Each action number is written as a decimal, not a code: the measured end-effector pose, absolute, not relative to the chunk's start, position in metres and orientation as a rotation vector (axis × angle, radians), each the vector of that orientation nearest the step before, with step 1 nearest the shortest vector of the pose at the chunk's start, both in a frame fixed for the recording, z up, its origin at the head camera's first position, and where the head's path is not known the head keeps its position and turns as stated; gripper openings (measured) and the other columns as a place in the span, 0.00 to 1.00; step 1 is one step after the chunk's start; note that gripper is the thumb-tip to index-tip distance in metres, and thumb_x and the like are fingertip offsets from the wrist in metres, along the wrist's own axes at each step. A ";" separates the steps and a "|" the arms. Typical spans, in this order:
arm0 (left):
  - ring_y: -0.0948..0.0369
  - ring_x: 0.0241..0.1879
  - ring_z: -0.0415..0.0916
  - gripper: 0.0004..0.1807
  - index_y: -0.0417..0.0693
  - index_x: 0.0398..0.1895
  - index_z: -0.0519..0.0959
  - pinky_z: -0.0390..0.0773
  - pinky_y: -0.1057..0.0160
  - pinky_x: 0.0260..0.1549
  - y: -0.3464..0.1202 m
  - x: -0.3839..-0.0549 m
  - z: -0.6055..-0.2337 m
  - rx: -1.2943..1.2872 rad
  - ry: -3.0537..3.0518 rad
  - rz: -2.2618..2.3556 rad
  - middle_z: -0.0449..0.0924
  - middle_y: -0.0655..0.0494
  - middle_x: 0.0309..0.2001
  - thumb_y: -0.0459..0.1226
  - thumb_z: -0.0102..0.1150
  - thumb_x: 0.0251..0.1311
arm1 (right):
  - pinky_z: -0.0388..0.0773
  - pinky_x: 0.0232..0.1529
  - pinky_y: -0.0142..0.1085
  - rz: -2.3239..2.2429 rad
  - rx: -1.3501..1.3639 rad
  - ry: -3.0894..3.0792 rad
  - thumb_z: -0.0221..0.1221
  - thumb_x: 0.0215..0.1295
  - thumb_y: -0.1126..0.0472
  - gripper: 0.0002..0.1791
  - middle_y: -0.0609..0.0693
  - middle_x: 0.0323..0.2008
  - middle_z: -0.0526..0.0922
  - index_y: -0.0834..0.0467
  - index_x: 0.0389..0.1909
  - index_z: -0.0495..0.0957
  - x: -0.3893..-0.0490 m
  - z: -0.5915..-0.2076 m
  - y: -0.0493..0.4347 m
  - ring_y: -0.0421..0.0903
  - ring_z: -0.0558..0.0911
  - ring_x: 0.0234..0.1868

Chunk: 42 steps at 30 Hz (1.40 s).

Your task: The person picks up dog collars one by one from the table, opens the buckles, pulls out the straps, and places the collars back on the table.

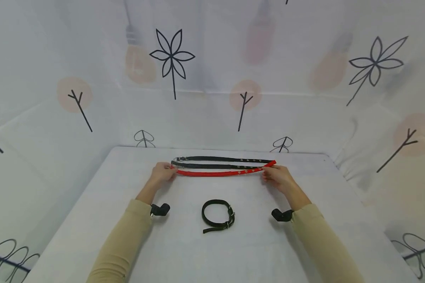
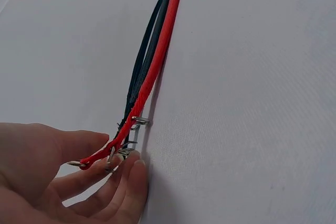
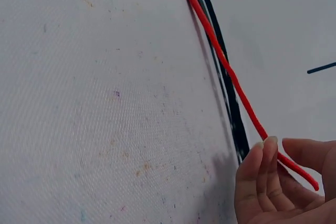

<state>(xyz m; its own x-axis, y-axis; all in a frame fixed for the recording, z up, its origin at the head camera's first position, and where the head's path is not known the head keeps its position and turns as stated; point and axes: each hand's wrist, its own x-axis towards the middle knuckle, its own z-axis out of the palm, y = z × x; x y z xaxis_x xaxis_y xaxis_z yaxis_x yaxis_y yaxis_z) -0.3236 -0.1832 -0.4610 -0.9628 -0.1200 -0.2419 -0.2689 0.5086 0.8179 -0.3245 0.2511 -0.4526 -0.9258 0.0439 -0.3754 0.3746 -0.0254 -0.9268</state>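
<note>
A red collar (image 1: 212, 173) with metal eyelets is stretched straight between both hands. My left hand (image 1: 161, 173) pinches its buckle end; metal rings show beside the thumb in the left wrist view. Near the other end, my right hand (image 1: 279, 179) holds the strap between thumb and fingers, and the red tip (image 3: 307, 177) sticks out past them. Just behind it lie two straight black collars, one (image 1: 209, 166) close to the red one and another (image 1: 212, 158) farther back with its buckle at the left. Their right ends are partly covered by the red strap.
Nearer the body, a dark collar (image 1: 214, 227) lies buckled into a loop on the white table (image 1: 184, 251). Patterned white cloth (image 1: 212, 118) stands behind the table and at both sides. A black wrist device (image 1: 160, 209) projects from the left sleeve, with another (image 1: 282, 215) at the right.
</note>
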 end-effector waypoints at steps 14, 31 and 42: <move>0.43 0.53 0.79 0.28 0.36 0.67 0.69 0.81 0.51 0.50 -0.202 -0.302 -0.441 -0.212 2.770 1.244 0.72 0.33 0.64 0.41 0.60 0.70 | 0.81 0.44 0.32 -1.736 0.410 2.153 0.55 0.78 0.56 0.36 0.53 0.42 0.82 0.75 0.73 0.54 -0.305 -0.438 0.263 0.40 0.81 0.38; 0.46 0.54 0.78 0.22 0.40 0.61 0.77 0.82 0.50 0.47 -0.179 -0.272 -0.421 0.173 2.817 1.189 0.79 0.42 0.58 0.42 0.64 0.68 | 0.83 0.47 0.44 -1.337 -0.090 2.441 0.57 0.76 0.55 0.25 0.67 0.51 0.83 0.72 0.61 0.74 -0.276 -0.430 0.233 0.54 0.84 0.44; 0.57 0.43 0.80 0.21 0.40 0.56 0.81 0.82 0.61 0.35 -0.142 -0.258 -0.430 0.495 2.573 1.206 0.82 0.50 0.48 0.41 0.70 0.64 | 0.81 0.38 0.41 -1.177 -0.353 2.384 0.63 0.71 0.57 0.14 0.57 0.36 0.84 0.65 0.47 0.82 -0.249 -0.438 0.195 0.50 0.83 0.34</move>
<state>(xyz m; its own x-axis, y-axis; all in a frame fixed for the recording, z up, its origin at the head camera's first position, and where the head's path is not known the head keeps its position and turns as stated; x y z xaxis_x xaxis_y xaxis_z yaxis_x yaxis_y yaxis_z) -0.2576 -0.1416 -0.4301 -0.9093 0.4072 -0.0856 0.1947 0.5983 0.7773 -0.2493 0.1948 -0.4382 -0.8636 -0.4163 -0.2844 -0.0273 0.6018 -0.7981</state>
